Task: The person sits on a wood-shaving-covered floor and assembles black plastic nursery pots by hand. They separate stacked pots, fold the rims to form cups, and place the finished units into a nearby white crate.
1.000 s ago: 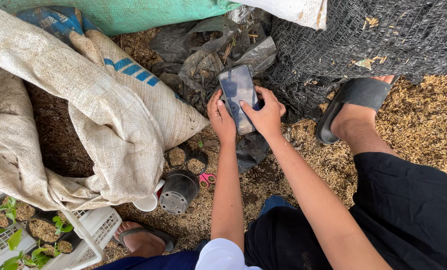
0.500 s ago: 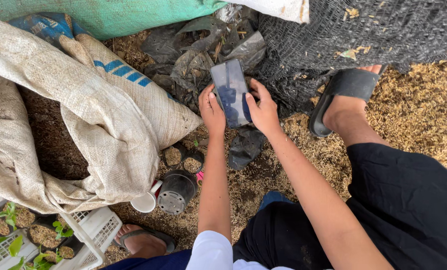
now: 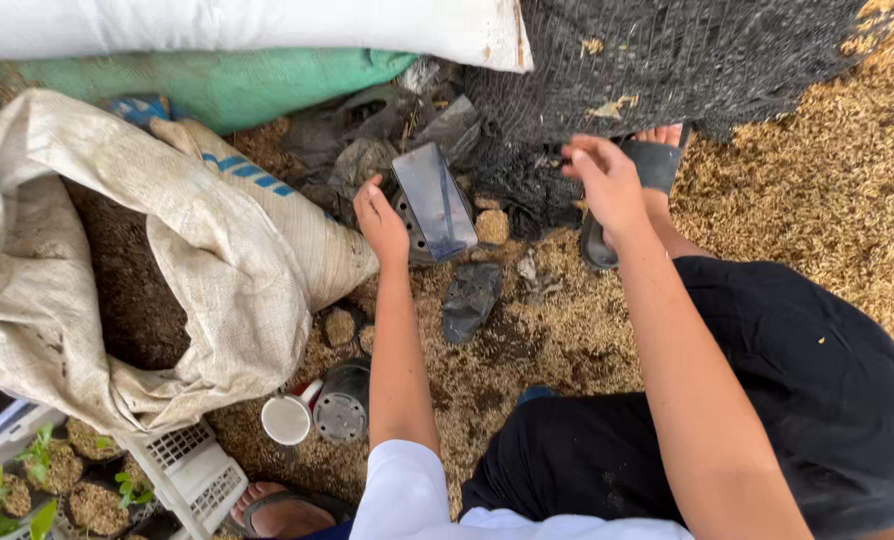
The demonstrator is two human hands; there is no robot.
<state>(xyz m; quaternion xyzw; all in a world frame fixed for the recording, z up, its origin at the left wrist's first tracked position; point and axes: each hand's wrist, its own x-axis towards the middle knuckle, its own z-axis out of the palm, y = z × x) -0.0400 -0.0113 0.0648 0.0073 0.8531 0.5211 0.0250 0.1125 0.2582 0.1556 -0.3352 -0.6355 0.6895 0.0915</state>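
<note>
The left hand holds a flat, dark grey flexible plastic nursery bag by its lower left edge, the grip closed on it with the thumb against its side; the bag stands tilted above the husk-strewn ground. The right hand hangs apart from the bag, over the edge of a black mesh net, its fingers loosely curled and its grip open on nothing. Just beyond it a foot in a black rubber sandal rests on the ground.

Below the bag a crumpled dark plastic bag lies on the husks. To the left an open, off-white woven sack sags, showing brown potting mix inside. By its lower edge lie a small black plastic pot and a white cup, touching each other. A white plastic crate holds seedlings at the lower left corner.
</note>
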